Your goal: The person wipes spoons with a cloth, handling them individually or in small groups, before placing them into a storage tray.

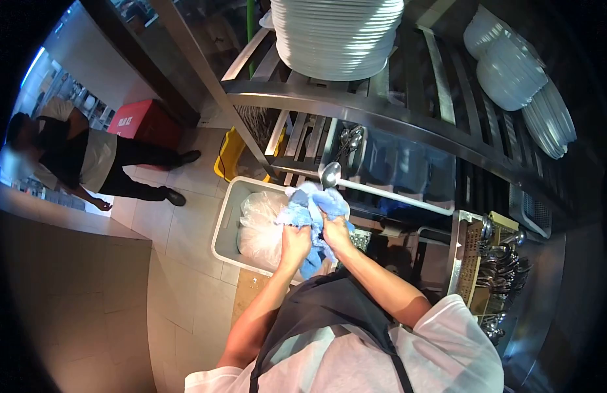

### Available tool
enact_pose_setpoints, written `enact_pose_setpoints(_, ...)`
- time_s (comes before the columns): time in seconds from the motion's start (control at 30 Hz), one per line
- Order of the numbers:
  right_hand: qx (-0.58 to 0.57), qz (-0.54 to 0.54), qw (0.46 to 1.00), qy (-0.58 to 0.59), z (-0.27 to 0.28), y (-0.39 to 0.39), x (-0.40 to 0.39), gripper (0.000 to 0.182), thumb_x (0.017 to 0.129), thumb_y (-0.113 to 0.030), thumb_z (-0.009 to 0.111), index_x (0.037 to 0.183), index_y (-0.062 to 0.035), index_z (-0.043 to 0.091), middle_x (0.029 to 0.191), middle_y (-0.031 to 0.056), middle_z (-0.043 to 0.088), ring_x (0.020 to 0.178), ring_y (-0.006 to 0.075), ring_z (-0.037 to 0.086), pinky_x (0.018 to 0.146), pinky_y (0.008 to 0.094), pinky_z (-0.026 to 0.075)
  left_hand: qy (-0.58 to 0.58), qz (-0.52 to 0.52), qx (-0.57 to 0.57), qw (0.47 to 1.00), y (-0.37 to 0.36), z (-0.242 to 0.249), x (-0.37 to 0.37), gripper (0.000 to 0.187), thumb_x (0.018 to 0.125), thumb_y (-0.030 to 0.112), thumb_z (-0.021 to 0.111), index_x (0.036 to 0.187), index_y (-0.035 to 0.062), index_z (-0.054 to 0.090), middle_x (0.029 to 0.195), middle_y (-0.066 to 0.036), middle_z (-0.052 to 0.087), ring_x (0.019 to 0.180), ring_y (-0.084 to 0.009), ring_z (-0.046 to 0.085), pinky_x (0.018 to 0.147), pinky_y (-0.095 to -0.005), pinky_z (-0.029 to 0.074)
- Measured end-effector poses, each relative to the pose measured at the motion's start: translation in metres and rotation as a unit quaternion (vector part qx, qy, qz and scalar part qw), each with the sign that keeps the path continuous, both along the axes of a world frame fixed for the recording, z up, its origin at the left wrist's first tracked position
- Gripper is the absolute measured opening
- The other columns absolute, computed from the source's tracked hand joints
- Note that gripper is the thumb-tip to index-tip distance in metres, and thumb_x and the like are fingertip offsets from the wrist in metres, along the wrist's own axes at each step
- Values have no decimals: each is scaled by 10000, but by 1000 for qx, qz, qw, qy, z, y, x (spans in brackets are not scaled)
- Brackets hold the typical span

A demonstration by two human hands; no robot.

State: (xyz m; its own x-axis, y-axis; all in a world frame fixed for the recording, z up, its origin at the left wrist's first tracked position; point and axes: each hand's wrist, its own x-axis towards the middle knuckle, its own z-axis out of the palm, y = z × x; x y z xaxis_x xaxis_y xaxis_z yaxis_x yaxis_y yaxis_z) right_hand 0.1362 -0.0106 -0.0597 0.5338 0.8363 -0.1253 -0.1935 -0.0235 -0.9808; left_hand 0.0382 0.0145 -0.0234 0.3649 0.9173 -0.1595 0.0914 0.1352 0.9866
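In front of my apron I hold a bunched light-blue cloth (308,208) with both hands. My left hand (297,242) is closed on its lower left side. Wrapped round the right side of the same cloth is my right hand (336,233). A metal spoon (330,174) pokes out above the cloth, bowl upward; its handle is hidden by the folds. Beneath my hands stands a grey bin (226,226) with a clear plastic bag (259,223) inside.
Stacked white plates (339,39) stand on a slatted metal rack (382,108) ahead. A tub (408,164) holds cutlery on a lower shelf. More cutlery (503,268) lies at right. Left, a person (87,147) stands near a red box (141,128).
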Motion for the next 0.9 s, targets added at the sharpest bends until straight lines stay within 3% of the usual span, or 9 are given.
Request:
enact_pose_setpoints(0.17, -96, 39, 982, 159, -35, 7, 53, 200, 852, -136, 474, 1027, -52, 519, 902, 55, 581, 828, 161, 554, 736, 325, 454, 119, -76, -22, 990, -15, -56, -9, 236, 744, 57, 369, 886, -27, 539, 794, -81, 560, 764, -176, 521, 705, -303, 417)
enact_pose_setpoints(0.3, -117, 129, 906, 385, -59, 33, 120, 399, 851, -419, 392, 1010, -77, 520, 860, 52, 571, 734, 171, 562, 664, 346, 487, 65, -51, -196, 977, -28, -48, -18, 312, 787, 92, 323, 1010, -27, 506, 951, -125, 554, 923, -216, 498, 806, -310, 380)
enact_pose_setpoints(0.37, -156, 184, 911, 335, -71, 14, 105, 424, 854, -435, 374, 1025, -73, 513, 865, 47, 565, 739, 167, 554, 663, 337, 483, -7, 47, -177, 983, -23, -87, -35, 317, 821, 119, 304, 1026, -27, 495, 987, -138, 542, 930, -207, 491, 813, -312, 377)
enact_pose_setpoints(0.5, -167, 206, 917, 299, -38, -23, 44, 429, 865, -406, 376, 1042, -38, 507, 911, 62, 564, 770, 134, 528, 662, 311, 456, -2, -60, -298, 953, -15, -66, -57, 322, 833, 160, 314, 1006, -34, 503, 948, -134, 549, 874, -193, 507, 778, -319, 393)
enact_pose_setpoints(0.57, -190, 181, 927, 266, -35, -25, 29, 247, 868, -156, 446, 1083, -38, 477, 959, 61, 564, 817, 152, 557, 669, 302, 478, 15, -85, -290, 953, -15, -78, -54, 325, 832, 191, 317, 969, -29, 514, 897, -123, 552, 826, -182, 504, 745, -312, 401)
enact_pose_setpoints(0.63, -82, 136, 982, 102, -52, -17, 13, 213, 863, -155, 464, 1042, -52, 517, 914, 40, 572, 808, 131, 541, 660, 290, 458, 128, -221, -178, 950, -13, -34, -42, 316, 823, 199, 331, 932, -32, 517, 841, -107, 550, 776, -169, 493, 703, -306, 404)
enact_pose_setpoints(0.7, -50, 142, 988, -21, -40, -16, 26, 164, 845, -139, 480, 962, -70, 571, 868, 49, 587, 783, 171, 541, 688, 313, 438, 114, -247, -197, 942, -7, -68, -54, 301, 809, 185, 344, 900, -44, 516, 805, -95, 548, 750, -167, 487, 680, -302, 402)
enact_pose_setpoints(0.77, 92, 162, 893, -409, -29, -16, 46, 135, 793, -100, 508, 882, -74, 606, 856, 73, 594, 790, 236, 539, 738, 345, 418, 113, -192, -216, 951, -7, -82, -66, 277, 785, 149, 360, 884, -46, 530, 783, -92, 550, 736, -165, 489, 678, -298, 401)
enact_pose_setpoints(0.9, -4, -10, 975, -223, -10, -21, 63, 122, 778, -36, 524, 868, -37, 606, 847, 72, 603, 777, 171, 564, 704, 283, 446, 140, -265, -103, 949, -3, -3, -75, 275, 743, 5, 387, 962, -17, 552, 903, -69, 586, 800, -163, 541, 740, -275, 418)
